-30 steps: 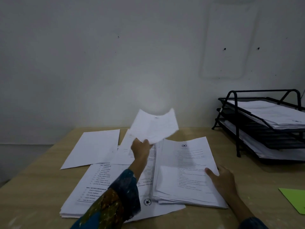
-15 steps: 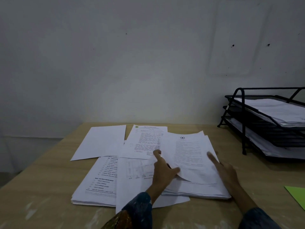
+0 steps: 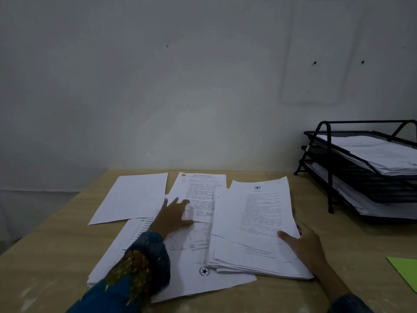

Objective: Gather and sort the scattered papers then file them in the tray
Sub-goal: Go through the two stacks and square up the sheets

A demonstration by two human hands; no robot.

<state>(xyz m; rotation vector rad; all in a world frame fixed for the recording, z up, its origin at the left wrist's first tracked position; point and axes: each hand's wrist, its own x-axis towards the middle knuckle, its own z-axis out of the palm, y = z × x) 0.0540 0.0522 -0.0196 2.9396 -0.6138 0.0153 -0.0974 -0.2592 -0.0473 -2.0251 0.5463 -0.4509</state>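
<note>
White papers lie scattered on a wooden table (image 3: pixel 52 251). My left hand (image 3: pixel 174 216) rests flat, fingers apart, on a printed sheet (image 3: pixel 200 188) in the middle. My right hand (image 3: pixel 303 247) presses on the right edge of a thick stack (image 3: pixel 255 224) topped by a page with a star emblem. A blank sheet (image 3: pixel 133 197) lies at the far left. More printed pages (image 3: pixel 194 276) sit under my left sleeve. The black three-tier tray (image 3: pixel 329 168) stands at the right with papers in its tiers.
A green sheet (image 3: pixel 406 272) pokes in at the right edge of the table. A plain wall rises directly behind the table. The table's left edge drops off toward the floor.
My left hand carried a lifted sheet onto the right stack, let it go, then moved left and forward onto the middle printed sheet. My right hand stayed at the stack's right edge.
</note>
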